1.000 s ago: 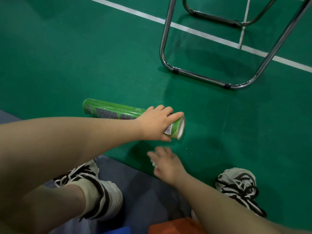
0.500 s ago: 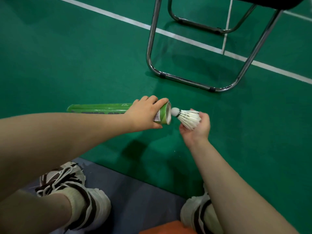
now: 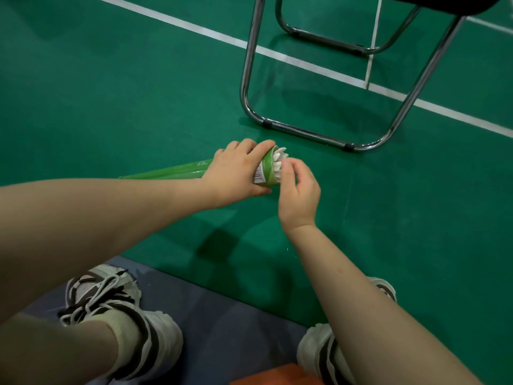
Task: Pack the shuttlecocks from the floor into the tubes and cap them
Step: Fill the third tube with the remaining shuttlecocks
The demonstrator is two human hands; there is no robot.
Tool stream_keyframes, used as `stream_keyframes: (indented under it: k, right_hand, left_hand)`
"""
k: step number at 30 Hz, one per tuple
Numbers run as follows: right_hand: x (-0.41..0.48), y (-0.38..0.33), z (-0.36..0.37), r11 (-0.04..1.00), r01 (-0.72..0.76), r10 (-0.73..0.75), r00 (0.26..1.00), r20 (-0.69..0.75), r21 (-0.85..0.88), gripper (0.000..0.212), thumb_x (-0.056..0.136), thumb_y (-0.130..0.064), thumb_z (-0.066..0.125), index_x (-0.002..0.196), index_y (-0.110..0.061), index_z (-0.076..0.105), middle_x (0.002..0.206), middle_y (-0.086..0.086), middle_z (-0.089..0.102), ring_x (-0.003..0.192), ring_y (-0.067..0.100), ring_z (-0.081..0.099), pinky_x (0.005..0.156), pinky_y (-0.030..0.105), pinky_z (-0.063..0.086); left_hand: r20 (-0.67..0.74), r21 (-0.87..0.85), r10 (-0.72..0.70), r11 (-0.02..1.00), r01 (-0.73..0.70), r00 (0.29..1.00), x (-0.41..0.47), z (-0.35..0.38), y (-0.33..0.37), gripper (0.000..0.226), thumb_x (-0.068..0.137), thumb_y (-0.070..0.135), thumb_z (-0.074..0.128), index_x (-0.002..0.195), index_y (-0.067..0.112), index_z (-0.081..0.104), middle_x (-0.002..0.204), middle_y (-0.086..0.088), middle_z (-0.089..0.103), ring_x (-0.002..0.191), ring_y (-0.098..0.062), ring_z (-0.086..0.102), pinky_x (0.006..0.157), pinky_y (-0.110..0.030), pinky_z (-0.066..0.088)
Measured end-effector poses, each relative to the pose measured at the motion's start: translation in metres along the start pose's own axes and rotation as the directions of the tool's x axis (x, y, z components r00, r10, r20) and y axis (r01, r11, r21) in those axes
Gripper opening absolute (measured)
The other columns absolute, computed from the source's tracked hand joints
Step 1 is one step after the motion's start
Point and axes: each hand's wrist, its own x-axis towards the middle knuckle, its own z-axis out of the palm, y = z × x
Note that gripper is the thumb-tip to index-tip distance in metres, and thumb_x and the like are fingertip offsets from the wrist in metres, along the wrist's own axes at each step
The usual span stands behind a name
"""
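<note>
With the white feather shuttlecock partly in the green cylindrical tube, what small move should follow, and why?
Probably push the white feather shuttlecock deeper with the right hand: its feather tips stick out of the green cylindrical tube, which the left hand grips steady.

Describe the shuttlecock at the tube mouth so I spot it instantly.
Find the chrome chair frame on the green court; just below it the left hand grips a green tube. The shuttlecock is the white feathers poking from its open end, pinched by the right hand.
</note>
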Motion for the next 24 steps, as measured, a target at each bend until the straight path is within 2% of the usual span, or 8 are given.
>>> stream_keyframes:
  k: [3,5,9,14,17,20,22,24]
  right_hand:
    - [0.012,-0.015,-0.003,0.998,-0.036,0.045,0.983,0.179,-0.051,0.038,0.089,-0.041,0.044,0.058,-0.018,0.045,0.055,-0.006,0.042,0.061,0.016,0.039,0.065,0.038,0.036]
    - [0.028,-0.033,-0.011,0.985,-0.002,0.049,0.962,0.268,-0.173,0.041,0.095,-0.036,0.045,0.059,-0.017,0.047,0.06,0.0,0.046,0.066,0.019,0.042,0.065,0.038,0.035]
    - [0.057,-0.082,-0.036,0.888,0.195,0.018,0.891,0.455,-0.416,0.046,0.095,-0.042,0.043,0.061,-0.013,0.052,0.066,0.004,0.054,0.073,0.025,0.049,0.061,0.033,0.029]
    - [0.076,-0.121,-0.055,0.773,0.338,-0.036,0.868,0.495,-0.537,0.041,0.087,-0.043,0.051,0.075,-0.005,0.061,0.074,0.01,0.059,0.077,0.027,0.053,0.063,0.035,0.037]
    - [0.084,-0.131,-0.057,0.748,0.375,-0.026,0.841,0.54,-0.548,0.045,0.089,-0.048,0.048,0.085,-0.007,0.066,0.085,0.01,0.066,0.083,0.027,0.059,0.072,0.037,0.046]
    - [0.091,-0.132,-0.052,0.753,0.388,0.029,0.788,0.616,-0.531,0.051,0.09,-0.057,0.042,0.116,-0.016,0.058,0.106,0.005,0.066,0.099,0.023,0.058,0.081,0.033,0.045]
    - [0.096,-0.135,-0.049,0.781,0.36,0.083,0.75,0.657,-0.51,0.061,0.089,-0.061,0.04,0.132,-0.019,0.045,0.121,0.002,0.06,0.109,0.021,0.054,0.086,0.03,0.041]
    - [0.102,-0.14,-0.044,0.777,0.364,0.097,0.736,0.67,-0.513,0.066,0.087,-0.066,0.038,0.134,-0.019,0.041,0.123,0.001,0.057,0.108,0.02,0.053,0.083,0.031,0.038]
  left_hand:
    - [-0.074,-0.044,-0.009,0.999,0.006,0.997,0.003,-0.007,0.008,0.083,0.067,0.047,0.069,0.139,0.024,0.033,0.119,-0.009,0.048,0.106,-0.033,0.045,0.087,-0.048,0.041]
    - [-0.139,-0.109,-0.036,0.994,0.021,0.99,0.008,-0.013,0.014,0.082,0.067,0.042,0.07,0.139,0.023,0.035,0.118,-0.01,0.049,0.104,-0.033,0.046,0.085,-0.047,0.041]
    - [-0.244,-0.272,-0.106,0.961,0.036,0.964,0.021,-0.029,0.029,0.082,0.068,0.038,0.069,0.141,0.023,0.032,0.12,-0.011,0.048,0.107,-0.033,0.044,0.087,-0.045,0.039]
    - [-0.36,-0.479,-0.15,0.876,-0.045,0.921,0.036,-0.049,0.05,0.086,0.064,0.045,0.064,0.14,0.021,0.032,0.115,-0.011,0.048,0.101,-0.033,0.045,0.089,-0.048,0.041]
    - [-0.399,-0.543,-0.195,0.837,-0.06,0.896,0.04,-0.049,0.055,0.084,0.065,0.036,0.07,0.139,0.019,0.034,0.115,-0.011,0.048,0.103,-0.032,0.046,0.09,-0.05,0.041]
    - [-0.369,-0.666,-0.246,0.742,-0.071,0.896,0.041,-0.043,0.049,0.086,0.057,0.047,0.064,0.134,0.018,0.04,0.119,-0.011,0.05,0.11,-0.031,0.048,0.093,-0.049,0.043]
    - [-0.348,-0.626,-0.215,0.778,-0.055,0.913,0.041,-0.041,0.044,0.087,0.056,0.052,0.06,0.13,0.008,0.044,0.124,-0.01,0.052,0.115,-0.026,0.049,0.099,-0.043,0.042]
    - [-0.387,-0.56,-0.181,0.825,-0.074,0.904,0.043,-0.044,0.042,0.073,0.065,0.04,0.063,0.128,0.005,0.047,0.117,-0.002,0.05,0.109,-0.017,0.048,0.099,-0.034,0.042]
